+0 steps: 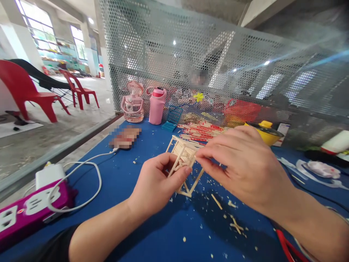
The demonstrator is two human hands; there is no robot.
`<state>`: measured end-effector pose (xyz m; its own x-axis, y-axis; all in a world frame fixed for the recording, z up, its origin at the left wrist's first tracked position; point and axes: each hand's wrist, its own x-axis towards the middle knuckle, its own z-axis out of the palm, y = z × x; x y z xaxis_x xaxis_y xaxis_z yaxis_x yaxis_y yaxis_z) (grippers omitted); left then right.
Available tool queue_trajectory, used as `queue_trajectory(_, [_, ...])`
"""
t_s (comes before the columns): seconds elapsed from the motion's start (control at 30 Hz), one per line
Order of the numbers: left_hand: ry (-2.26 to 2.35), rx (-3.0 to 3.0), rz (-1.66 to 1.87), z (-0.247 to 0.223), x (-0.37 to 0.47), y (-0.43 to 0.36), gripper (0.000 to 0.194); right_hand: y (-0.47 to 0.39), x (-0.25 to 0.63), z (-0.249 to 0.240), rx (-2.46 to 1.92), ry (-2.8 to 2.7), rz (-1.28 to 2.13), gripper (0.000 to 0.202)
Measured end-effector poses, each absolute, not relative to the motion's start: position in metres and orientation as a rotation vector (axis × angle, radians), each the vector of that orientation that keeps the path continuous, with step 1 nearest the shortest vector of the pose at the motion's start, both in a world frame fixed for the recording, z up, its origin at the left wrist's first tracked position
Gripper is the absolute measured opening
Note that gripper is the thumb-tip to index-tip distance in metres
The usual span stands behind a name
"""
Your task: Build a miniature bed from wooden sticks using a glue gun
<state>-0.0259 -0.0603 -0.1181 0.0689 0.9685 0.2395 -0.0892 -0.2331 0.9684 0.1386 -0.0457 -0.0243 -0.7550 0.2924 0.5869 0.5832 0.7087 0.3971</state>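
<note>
I see slim, pale wooden sticks joined at angles into an open, boxy stick frame (183, 148), held tilted over the smooth blue table (120, 179). My left hand (156, 178) clasps it between thumb and fingers; my right hand (241, 163) pinches narrowly at its upper corner (what sits between those fingertips, I can't tell). Red-marked sticks (200, 130) crowd behind it, wood scraps (216, 201) lie in front, and bare blue stretches left to the white cable (101, 177)
</note>
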Motion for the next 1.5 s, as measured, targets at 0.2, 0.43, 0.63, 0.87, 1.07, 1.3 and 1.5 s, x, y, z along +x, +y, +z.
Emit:
queue_trajectory(0.2, [0.999,1.391,1.370,-0.117,-0.026,-0.061,0.027,-0.047,0.136,-0.013,-0.693,-2.507,-0.787,0.016])
queue_trajectory(0.43, [0.998,1.423,1.382,-0.117,-0.026,-0.061,0.024,-0.046,0.133,-0.010,-0.656,-2.565,-0.820,0.018])
queue_trajectory(0.63, [0.995,1.442,1.377,-0.117,-0.026,-0.062,0.023,-0.046,0.130,-0.006,-0.689,-2.621,-0.894,0.018])
queue_trajectory(0.87, [0.993,1.454,1.367,-0.118,-0.026,-0.062,0.024,-0.047,0.126,-0.001,-0.711,-2.687,-0.912,0.018])
queue_trajectory(1.07, [1.011,1.419,1.377,-0.120,-0.027,-0.061,0.026,-0.053,0.138,0.003,-0.767,-2.484,-0.590,0.015])
queue_trajectory(1.3, [0.854,1.179,1.412,-0.115,-0.025,-0.062,0.028,-0.062,0.153,-0.056,-1.113,-1.777,0.346,0.019])
queue_trajectory(1.5, [0.791,1.058,1.377,-0.117,-0.014,-0.067,0.028,-0.070,0.141,-0.098,-1.013,-1.837,0.777,0.016])
